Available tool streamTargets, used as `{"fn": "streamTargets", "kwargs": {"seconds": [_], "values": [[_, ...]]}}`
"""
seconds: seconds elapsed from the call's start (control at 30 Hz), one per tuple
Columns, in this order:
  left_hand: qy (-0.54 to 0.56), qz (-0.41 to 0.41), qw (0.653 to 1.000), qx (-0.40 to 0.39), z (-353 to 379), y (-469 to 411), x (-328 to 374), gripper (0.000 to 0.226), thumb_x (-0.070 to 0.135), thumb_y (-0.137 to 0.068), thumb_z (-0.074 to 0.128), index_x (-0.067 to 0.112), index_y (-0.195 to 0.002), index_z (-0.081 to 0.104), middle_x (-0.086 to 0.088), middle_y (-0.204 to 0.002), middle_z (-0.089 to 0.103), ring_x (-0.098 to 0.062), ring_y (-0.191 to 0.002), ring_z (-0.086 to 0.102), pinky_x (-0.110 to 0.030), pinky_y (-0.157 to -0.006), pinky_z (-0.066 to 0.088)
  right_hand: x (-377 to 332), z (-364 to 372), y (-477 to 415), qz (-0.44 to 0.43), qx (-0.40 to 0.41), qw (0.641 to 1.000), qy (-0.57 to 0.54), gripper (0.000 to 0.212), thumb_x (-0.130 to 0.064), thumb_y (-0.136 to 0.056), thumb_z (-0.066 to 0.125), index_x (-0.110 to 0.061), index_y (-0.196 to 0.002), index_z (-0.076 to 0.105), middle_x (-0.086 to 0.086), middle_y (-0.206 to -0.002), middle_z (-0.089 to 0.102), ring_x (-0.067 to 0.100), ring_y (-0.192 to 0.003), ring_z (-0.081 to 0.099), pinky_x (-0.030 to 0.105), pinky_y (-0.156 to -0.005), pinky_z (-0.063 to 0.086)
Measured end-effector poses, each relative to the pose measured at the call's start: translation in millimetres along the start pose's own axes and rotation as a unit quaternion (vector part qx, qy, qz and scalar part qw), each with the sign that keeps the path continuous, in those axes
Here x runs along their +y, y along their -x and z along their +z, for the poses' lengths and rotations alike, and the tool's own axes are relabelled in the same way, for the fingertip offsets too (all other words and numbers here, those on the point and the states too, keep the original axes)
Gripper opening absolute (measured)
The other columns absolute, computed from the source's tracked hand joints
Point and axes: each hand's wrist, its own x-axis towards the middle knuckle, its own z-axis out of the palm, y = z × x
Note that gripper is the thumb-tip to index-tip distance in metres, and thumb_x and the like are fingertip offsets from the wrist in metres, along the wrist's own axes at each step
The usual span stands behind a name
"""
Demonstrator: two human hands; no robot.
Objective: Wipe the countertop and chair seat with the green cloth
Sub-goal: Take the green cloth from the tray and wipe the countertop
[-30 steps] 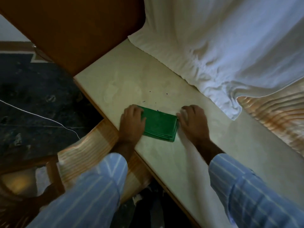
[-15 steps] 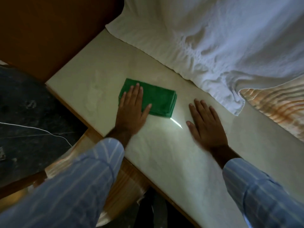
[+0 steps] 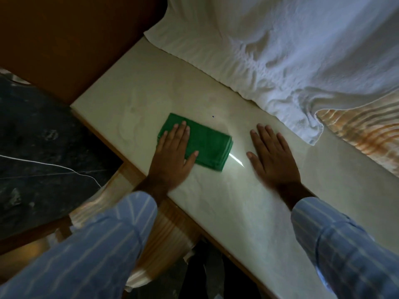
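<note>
A folded green cloth (image 3: 208, 145) lies flat on the pale stone countertop (image 3: 226, 203). My left hand (image 3: 172, 154) presses palm-down on the cloth's left half, fingers spread over it. Flat on the bare counter just right of the cloth rests my right hand (image 3: 272, 156), fingers apart, holding nothing. A striped chair seat (image 3: 164, 231) shows below the counter's near edge, partly hidden by my left sleeve.
A white sheet (image 3: 280, 50) is draped over the counter's far side, with a striped orange cushion (image 3: 362, 134) at right. A brown wooden panel (image 3: 71, 39) stands at upper left. Dark marble floor (image 3: 43, 147) with a thin white cable (image 3: 54, 166) lies left.
My left hand went from the cloth's edge onto its top and slid it away from the near edge. My right hand let go of the cloth and lies flat beside it.
</note>
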Motion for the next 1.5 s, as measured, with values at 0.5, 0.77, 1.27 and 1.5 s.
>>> {"fn": "streamTargets", "kwargs": {"seconds": [0.5, 0.77, 1.27, 1.5], "values": [[-0.034, 0.073, 0.996, -0.021, 9.9, -17.7, 32.5, 0.076, 0.052, -0.097, 0.039, 0.008, -0.157, 0.026, -0.008, -0.167, 0.023, -0.026, -0.154, 0.02, -0.047, -0.124, 0.017, -11.3, -1.7, 26.3, 0.069, 0.028, 0.997, -0.01, 0.063, -0.044, -0.11, 0.03, -0.013, -0.165, 0.029, 0.009, -0.174, 0.025, 0.027, -0.163, 0.023, 0.051, -0.131, 0.02], [-0.049, 0.057, 0.997, -0.032, 1.0, -117.6, 39.8, 0.078, 0.057, -0.098, 0.024, 0.009, -0.159, 0.014, -0.008, -0.169, 0.014, -0.025, -0.155, 0.011, -0.047, -0.125, 0.01, -7.3, 7.2, 25.4, 0.063, 0.057, 0.996, 0.0, 0.064, -0.046, -0.11, 0.026, -0.013, -0.164, 0.03, 0.009, -0.174, 0.027, 0.027, -0.162, 0.026, 0.051, -0.131, 0.02], [-0.076, 0.046, 0.995, -0.045, 12.1, 42.7, 25.3, 0.075, 0.051, -0.1, 0.031, 0.005, -0.158, 0.018, -0.011, -0.169, 0.014, -0.027, -0.156, 0.012, -0.05, -0.124, 0.014, -11.2, -0.8, 26.0, 0.073, 0.033, 0.997, -0.02, 0.062, -0.043, -0.109, 0.029, -0.014, -0.164, 0.029, 0.009, -0.174, 0.028, 0.027, -0.162, 0.025, 0.05, -0.132, 0.018], [-0.027, 0.01, 0.998, -0.06, -4.6, 44.3, 34.9, 0.076, 0.051, -0.094, 0.045, 0.007, -0.154, 0.032, -0.009, -0.166, 0.025, -0.029, -0.152, 0.024, -0.049, -0.122, 0.021, -16.7, -19.2, 18.2, 0.093, 0.015, 0.993, -0.071, 0.057, -0.04, -0.106, 0.045, -0.007, -0.152, 0.051, 0.019, -0.161, 0.047, 0.037, -0.149, 0.045, 0.052, -0.125, 0.031]]}}
